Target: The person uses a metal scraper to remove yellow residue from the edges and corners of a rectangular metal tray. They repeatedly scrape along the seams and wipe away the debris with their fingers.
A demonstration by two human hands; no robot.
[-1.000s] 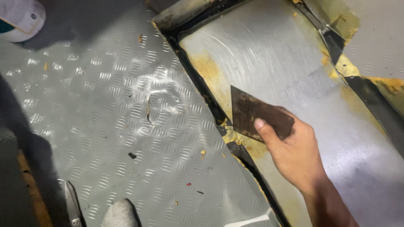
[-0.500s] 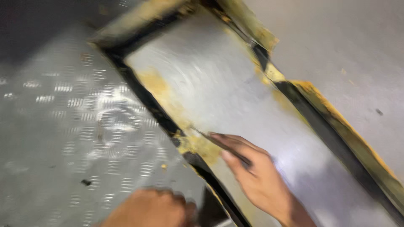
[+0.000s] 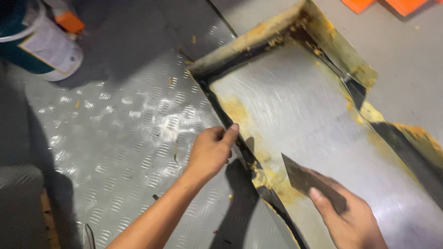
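Rusty scraper (image 3: 307,180) gripped by right hand (image 3: 353,219) — left hand (image 3: 210,152) loosely curled, empty.

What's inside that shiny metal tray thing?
Inside the metal channel you can see yellow-brown residue along its edges. The right hand and its scraper blade cover part of the bottom.
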